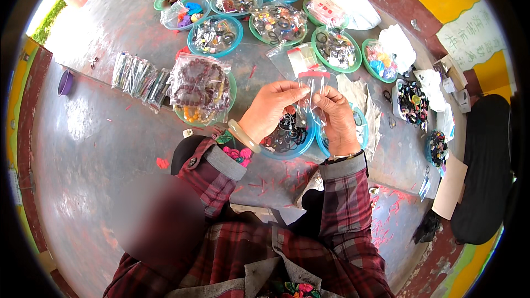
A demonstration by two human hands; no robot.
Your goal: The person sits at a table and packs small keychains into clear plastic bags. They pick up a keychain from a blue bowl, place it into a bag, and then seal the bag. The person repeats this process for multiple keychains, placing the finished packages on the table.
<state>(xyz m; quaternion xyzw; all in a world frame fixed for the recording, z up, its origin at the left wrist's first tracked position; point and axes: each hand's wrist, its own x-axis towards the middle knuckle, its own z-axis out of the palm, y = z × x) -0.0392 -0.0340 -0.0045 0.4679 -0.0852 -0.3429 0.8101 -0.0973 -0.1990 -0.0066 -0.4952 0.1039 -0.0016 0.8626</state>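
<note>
My left hand (pixel 269 109) and my right hand (pixel 338 118) meet in the middle, each pinching the upper part of a small clear plastic bag (pixel 313 85) with a red strip along its top. Thin pale lines show in the bag; I cannot make out what they are. Just beneath my hands stands a blue bowl (pixel 290 153) of dark cords and small pieces, partly hidden by them. A second blue bowl (pixel 365 132) sits under my right wrist. Beyond the bag lie clear bags with a red edge (pixel 305 58).
Left of my hands, bagged beaded bracelets (pixel 199 80) top a green bowl (pixel 234 91), beside a row of slim wrapped packets (pixel 141 80). Farther back stand several bowls of small packaged goods (pixel 277 22). A white basket (pixel 398 111) of dark trinkets is right. Red scraps (pixel 276 179) litter the surface.
</note>
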